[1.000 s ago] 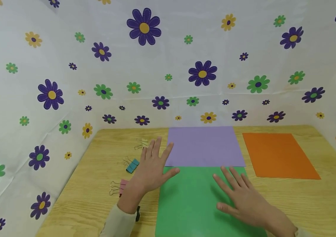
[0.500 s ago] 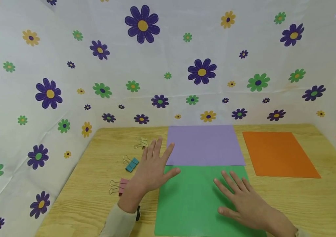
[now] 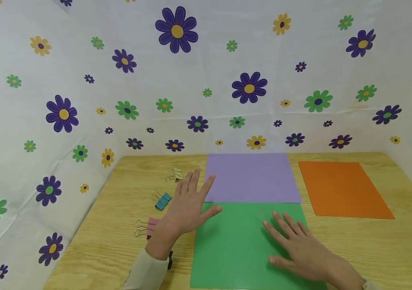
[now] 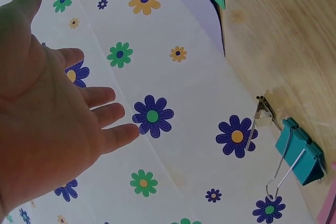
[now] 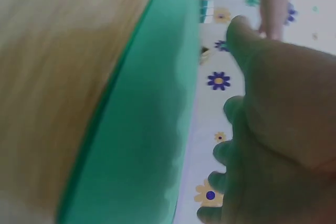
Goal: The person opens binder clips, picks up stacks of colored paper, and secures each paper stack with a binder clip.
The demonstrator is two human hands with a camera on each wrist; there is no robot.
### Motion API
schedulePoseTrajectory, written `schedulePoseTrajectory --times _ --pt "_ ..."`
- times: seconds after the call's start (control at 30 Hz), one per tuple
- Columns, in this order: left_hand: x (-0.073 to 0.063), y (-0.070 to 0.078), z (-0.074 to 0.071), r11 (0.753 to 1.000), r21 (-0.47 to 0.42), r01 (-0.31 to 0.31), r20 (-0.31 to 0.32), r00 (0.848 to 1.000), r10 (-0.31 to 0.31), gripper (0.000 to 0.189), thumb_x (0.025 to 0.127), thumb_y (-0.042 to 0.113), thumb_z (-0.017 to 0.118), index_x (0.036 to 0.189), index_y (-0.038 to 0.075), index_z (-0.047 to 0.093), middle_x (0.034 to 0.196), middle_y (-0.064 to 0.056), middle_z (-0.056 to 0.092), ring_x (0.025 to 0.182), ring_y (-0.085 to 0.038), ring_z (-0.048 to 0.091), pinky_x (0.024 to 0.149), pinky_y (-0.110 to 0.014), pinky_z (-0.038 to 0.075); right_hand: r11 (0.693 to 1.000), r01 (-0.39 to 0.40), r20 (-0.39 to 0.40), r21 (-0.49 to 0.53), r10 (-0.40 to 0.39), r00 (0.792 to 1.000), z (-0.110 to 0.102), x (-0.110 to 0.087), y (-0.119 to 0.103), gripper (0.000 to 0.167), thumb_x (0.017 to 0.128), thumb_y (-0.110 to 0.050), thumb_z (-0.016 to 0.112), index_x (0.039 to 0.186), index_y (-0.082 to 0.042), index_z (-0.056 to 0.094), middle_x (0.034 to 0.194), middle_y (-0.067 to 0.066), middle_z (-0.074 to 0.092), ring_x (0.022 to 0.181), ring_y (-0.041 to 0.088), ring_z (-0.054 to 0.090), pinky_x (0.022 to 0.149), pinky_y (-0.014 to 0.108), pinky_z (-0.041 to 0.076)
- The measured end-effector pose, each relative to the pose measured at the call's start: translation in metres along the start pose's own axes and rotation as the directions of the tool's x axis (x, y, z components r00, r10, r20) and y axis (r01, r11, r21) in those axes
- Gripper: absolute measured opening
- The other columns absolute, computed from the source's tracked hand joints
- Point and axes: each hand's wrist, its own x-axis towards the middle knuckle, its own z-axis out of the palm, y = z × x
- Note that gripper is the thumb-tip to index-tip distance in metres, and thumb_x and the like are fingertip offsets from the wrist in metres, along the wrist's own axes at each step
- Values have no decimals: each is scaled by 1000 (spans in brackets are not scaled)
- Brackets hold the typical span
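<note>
My left hand (image 3: 186,211) is spread open with straight fingers, above the table beside a row of binder clips. It holds nothing, and its palm shows in the left wrist view. Closest to it are a teal binder clip (image 3: 162,201), a pale yellow binder clip (image 3: 178,174) and a pink binder clip (image 3: 151,228), partly hidden by the wrist. A black clip (image 3: 170,260) shows only in part behind the sleeve. Over a green sheet (image 3: 227,249), my right hand (image 3: 300,247) hangs with fingers spread, its shadow falling on the sheet; it holds nothing either.
A purple sheet (image 3: 251,177) lies flat beyond the green one, their edges meeting. To the right lies an orange sheet (image 3: 345,189). All rest on a wooden table (image 3: 383,253), with a flower-printed white cloth (image 3: 206,60) behind and at the sides.
The right hand has dropped very slightly toward the near edge. The left hand, the sheets and the clips stay practically where they were; the whole view shifts a little.
</note>
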Motion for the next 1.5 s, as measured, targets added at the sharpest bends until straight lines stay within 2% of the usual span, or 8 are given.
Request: schedulePoseTrajectory --times 0.13,0.23,0.43,0.57,0.63,0.83,1.27,1.5 --pt "0 0 0 1000 1 2 1 1000 -2 83 96 66 45 161 23 13 165 -20 0 152 -39 2 119 -60 13 996 42 3 -84 -42 999 0 1 3 76 96 -63 49 155 -18 35 161 20 22 145 48 22 109 68 26" --pt "0 0 -1 1000 -2 5 -2 1000 -5 83 96 66 45 161 23 13 165 -20 1 152 -39 2 119 -60 14 991 87 35 -102 -84 996 1 3 6 74 97 -62 47 155 -18 35 161 20 22 145 47 21 110 69 25" --pt "-1 1 -2 1000 -15 -3 -3 1000 3 83 97 65 46 161 23 14 165 -20 1 152 -39 2 119 -60 14 976 167 48 -137 -162 986 6 5 11 72 99 -61 44 157 -20 31 161 20 23 151 36 13 109 67 27" --pt "-1 1 -2 1000 -10 -2 -2 1000 2 83 97 65 45 161 23 14 165 -20 2 152 -39 3 119 -60 14 971 205 42 -123 -201 979 10 8 12 72 99 -60 43 157 -21 29 162 18 23 150 37 16 110 65 26" --pt "-1 1 -1 1000 -9 2 -3 1000 -2 83 96 65 46 161 23 15 165 -20 2 152 -39 3 119 -60 14 973 213 78 -92 -206 975 11 10 12 72 99 -61 41 158 -23 27 163 17 20 149 40 17 111 65 24" --pt "-1 0 0 1000 -14 3 -7 1000 -3 83 97 65 46 161 23 14 165 -20 2 152 -39 3 119 -60 14 981 193 184 7 -191 964 11 15 11 72 99 -63 39 159 -26 22 165 14 13 149 43 14 109 72 21" --pt "-2 1 0 1000 -8 -3 10 1000 3 82 97 65 45 161 22 15 165 -19 -1 152 -39 3 119 -59 15 987 161 210 5 -159 965 11 12 5 75 99 -65 37 160 -23 20 166 15 8 150 43 10 109 73 17" --pt "-4 2 -2 1000 -16 0 16 1000 1 82 97 64 45 161 23 14 165 -20 0 151 -41 4 119 -59 16 992 114 281 44 -122 952 3 17 3 78 97 -67 39 160 -25 19 166 14 5 150 42 6 110 74 14"
